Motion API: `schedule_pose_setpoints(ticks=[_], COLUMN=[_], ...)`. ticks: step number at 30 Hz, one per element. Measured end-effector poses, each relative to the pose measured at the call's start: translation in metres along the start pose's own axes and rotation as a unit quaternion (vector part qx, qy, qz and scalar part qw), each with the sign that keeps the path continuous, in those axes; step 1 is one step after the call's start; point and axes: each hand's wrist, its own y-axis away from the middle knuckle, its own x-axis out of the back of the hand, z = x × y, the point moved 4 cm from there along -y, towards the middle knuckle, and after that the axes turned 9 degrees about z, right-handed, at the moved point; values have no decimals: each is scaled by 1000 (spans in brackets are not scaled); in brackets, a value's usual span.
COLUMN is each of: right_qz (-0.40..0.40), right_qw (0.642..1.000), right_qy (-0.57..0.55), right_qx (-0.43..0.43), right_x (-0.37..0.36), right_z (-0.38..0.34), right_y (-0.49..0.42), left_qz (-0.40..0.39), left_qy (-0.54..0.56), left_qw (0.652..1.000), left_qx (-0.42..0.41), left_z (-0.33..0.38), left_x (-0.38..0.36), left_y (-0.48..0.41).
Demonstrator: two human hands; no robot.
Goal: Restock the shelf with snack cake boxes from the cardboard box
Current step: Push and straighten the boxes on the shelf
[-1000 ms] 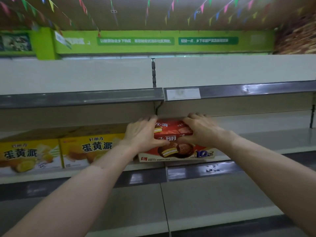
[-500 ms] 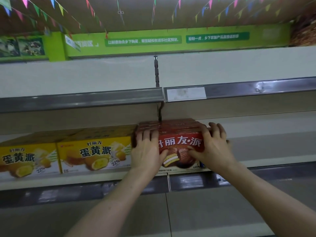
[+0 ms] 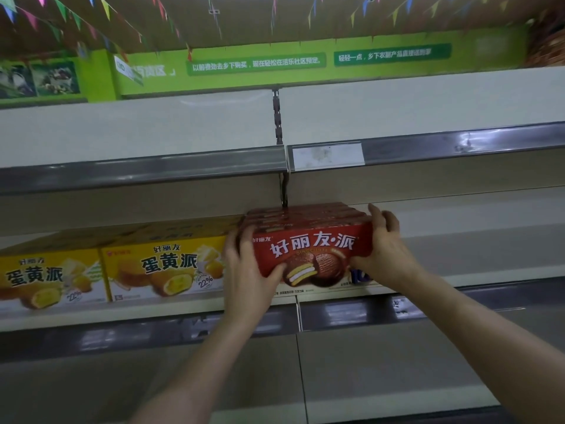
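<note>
head view: hands bracket a red box (image 3: 312, 249) on the middle shelf (image 3: 458, 280), one at each short end. left hand (image 3: 244, 270) curls round the box's left end, fingers up the side, thumb under the lower front corner. right hand (image 3: 386, 249) holds the right end, fingers hooked over the top back edge, thumb along the bottom front. both grip; neither is spread flat.

the box stands upright on its long edge, front face toward the camera, long axis running left to right along the shelf. more red boxes seem to be lined up behind it, though how many is hard to tell. its left end sits just beside the nearer yellow box (image 3: 165, 267), with the left hand wedged between the two; a second yellow box (image 3: 49, 276) lies further left.

the box lies straight ahead of the hands, both about equally near. i judge the coming move is a push back and a squaring against the yellow row, with the left hand needing to slip out of the gap first. the cardboard box is out of view.
</note>
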Motion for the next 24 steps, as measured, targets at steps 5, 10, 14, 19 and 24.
schedule_pose_setpoints(ticks=[5, 10, 14, 19, 24], right_qz=[20, 27, 31, 46, 43], right_qw=[994, 987, 977, 961, 952], right_qy=[-75, -131, -190, -258, -279], right_qx=[-74, -91, -87, -93, -116], right_x=[-9, -9, -9, -25, -30], right_z=[7, 11, 13, 7, 10], right_y=[2, 8, 9, 13, 16], left_qz=[18, -7, -13, -22, -36], left_qy=[74, 71, 56, 59, 51], left_qw=[991, 988, 986, 982, 984], left_qx=[110, 140, 157, 178, 164], left_z=[-17, -21, -17, -17, -17], left_x=[-1, -6, -5, -2, 1], left_y=[0, -1, 0, -1, 0])
